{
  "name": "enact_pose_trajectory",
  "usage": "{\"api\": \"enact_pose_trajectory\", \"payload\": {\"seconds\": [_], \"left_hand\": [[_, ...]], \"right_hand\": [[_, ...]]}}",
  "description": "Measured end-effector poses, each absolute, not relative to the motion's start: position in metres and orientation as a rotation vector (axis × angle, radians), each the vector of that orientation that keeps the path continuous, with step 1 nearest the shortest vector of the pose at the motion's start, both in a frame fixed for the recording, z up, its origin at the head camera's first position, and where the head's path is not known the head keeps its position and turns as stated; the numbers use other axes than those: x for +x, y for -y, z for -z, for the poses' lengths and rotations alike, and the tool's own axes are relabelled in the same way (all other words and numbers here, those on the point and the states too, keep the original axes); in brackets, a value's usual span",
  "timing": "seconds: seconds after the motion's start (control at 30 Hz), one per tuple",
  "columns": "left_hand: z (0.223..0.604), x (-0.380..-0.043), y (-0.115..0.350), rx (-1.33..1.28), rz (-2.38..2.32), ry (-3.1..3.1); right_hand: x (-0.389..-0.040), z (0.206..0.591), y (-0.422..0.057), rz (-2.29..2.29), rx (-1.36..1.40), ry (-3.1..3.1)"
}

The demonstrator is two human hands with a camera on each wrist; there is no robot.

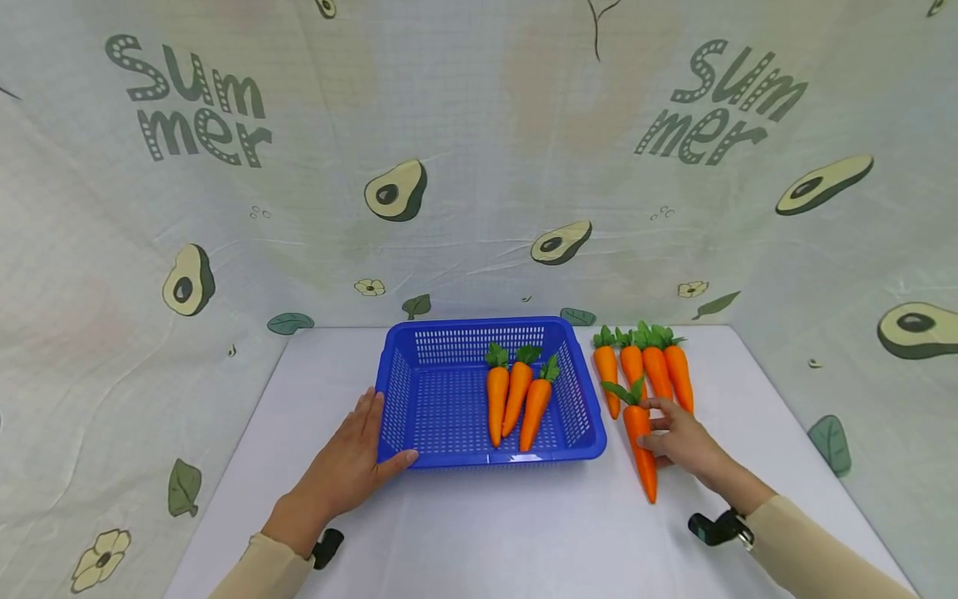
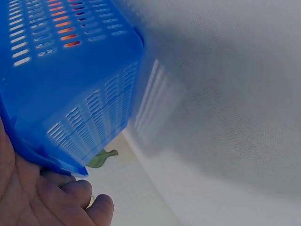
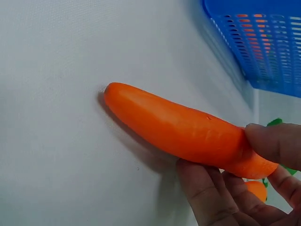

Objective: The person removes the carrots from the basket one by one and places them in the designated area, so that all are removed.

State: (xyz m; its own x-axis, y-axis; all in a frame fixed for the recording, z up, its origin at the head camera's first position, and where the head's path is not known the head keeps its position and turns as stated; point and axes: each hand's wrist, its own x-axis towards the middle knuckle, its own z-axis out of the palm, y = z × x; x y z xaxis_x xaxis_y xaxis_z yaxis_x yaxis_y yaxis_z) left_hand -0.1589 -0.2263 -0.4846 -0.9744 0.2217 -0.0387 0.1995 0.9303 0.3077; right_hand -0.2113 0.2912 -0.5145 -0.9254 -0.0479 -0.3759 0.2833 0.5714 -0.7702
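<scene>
We are holding one leafy-topped carrot (image 1: 636, 428) in the right hand (image 1: 677, 441), pinching it between thumb and fingers near its thick, leafy end. The green leaves are spreading just beyond the fingertips, and the tapered tip is pointing back toward us; we cannot tell whether that tip is touching the white table (image 1: 479, 532) or hanging just above it. Judging by this grip, we are doing well to be pinching the thick part rather than the leaves, and we want to be pressing only lightly, since the smooth, round body may be rolling under a one-sided squeeze. Just beyond the right hand, four more carrots (image 1: 657, 370) are lying close together, so we are wise to be lifting the leaves clear of them before swinging sideways. To the left of the right hand, the perforated blue plastic basket (image 1: 486, 459) is holding three carrots (image 1: 517, 398). Our left hand (image 1: 348, 462) is resting spread along its left side, fingers fairly straight and thumb at the near rim; light pressure there should be steadying it without tipping it.
</scene>
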Motion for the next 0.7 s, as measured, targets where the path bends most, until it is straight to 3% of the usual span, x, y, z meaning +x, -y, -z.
{"api": "enact_pose_trajectory", "payload": {"seconds": [0.7], "left_hand": [[0.4841, -0.1592, 0.226, 0.297, -0.491, -2.995]], "right_hand": [[-0.2055, 0.518, -0.289, 1.209, 0.219, -2.494]]}}
